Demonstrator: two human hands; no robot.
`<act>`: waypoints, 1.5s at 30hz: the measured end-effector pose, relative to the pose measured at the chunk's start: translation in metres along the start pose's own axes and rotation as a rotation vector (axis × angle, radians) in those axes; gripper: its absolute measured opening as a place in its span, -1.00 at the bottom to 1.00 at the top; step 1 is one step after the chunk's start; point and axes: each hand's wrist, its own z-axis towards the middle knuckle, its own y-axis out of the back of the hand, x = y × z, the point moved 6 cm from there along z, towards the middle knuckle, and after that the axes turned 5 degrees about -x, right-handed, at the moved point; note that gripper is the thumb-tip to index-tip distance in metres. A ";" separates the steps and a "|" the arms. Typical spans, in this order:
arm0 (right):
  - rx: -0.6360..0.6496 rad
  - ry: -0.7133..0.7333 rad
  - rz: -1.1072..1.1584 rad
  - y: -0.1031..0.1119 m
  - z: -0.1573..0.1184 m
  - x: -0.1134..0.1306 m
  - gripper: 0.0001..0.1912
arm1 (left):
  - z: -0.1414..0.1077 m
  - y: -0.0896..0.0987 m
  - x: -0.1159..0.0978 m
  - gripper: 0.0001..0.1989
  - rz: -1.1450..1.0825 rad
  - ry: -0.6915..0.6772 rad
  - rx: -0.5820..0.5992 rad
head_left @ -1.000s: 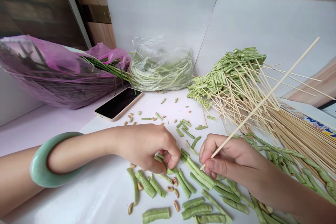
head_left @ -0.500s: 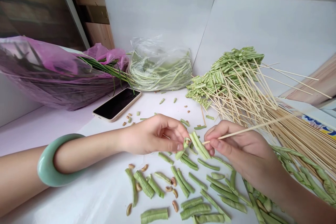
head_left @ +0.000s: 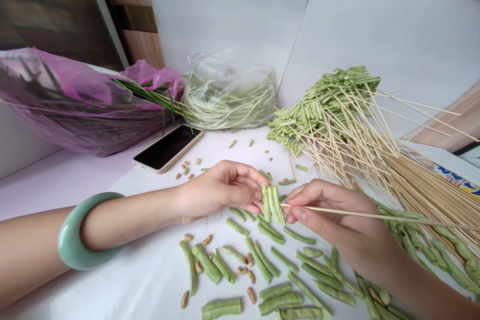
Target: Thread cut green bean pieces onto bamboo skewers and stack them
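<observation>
My right hand (head_left: 333,210) pinches a thin wooden skewer (head_left: 360,215) near its tip. Cut green bean pieces (head_left: 276,205) stand side by side at that tip, with the skewer running into them. My left hand (head_left: 228,190), with a green bangle (head_left: 75,232) on the forearm, has its thumb and fingers closed on the leftmost bean piece (head_left: 265,202). Below both hands, many loose bean pieces (head_left: 258,260) lie on the white surface among several brown bean seeds (head_left: 251,295).
Skewered beans (head_left: 326,100) are piled at the back right, beside a bundle of bare skewers (head_left: 431,185). A clear bag of long beans (head_left: 230,95) stands at the back. At left are a phone (head_left: 168,147) and a purple bag (head_left: 75,105). More beans (head_left: 408,240) lie at right.
The bean piece in my left hand has come upright against those on the skewer. The skewer's rear end has dropped, so it lies nearly level, and its tip has shifted left.
</observation>
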 end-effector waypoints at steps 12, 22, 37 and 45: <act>0.122 -0.109 0.133 -0.010 -0.002 -0.005 -0.95 | -0.001 -0.003 0.002 -0.76 0.064 0.009 -0.019; 0.093 -0.095 0.203 -0.006 -0.002 -0.004 -0.86 | -0.001 -0.002 0.001 -0.71 -0.010 0.026 -0.068; -0.026 0.027 0.110 -0.008 -0.005 -0.001 -0.85 | -0.006 -0.001 0.005 -0.78 -0.106 -0.046 -0.245; -0.063 0.085 0.092 -0.009 -0.009 0.001 -0.84 | -0.008 -0.003 0.009 -0.77 -0.153 -0.103 -0.260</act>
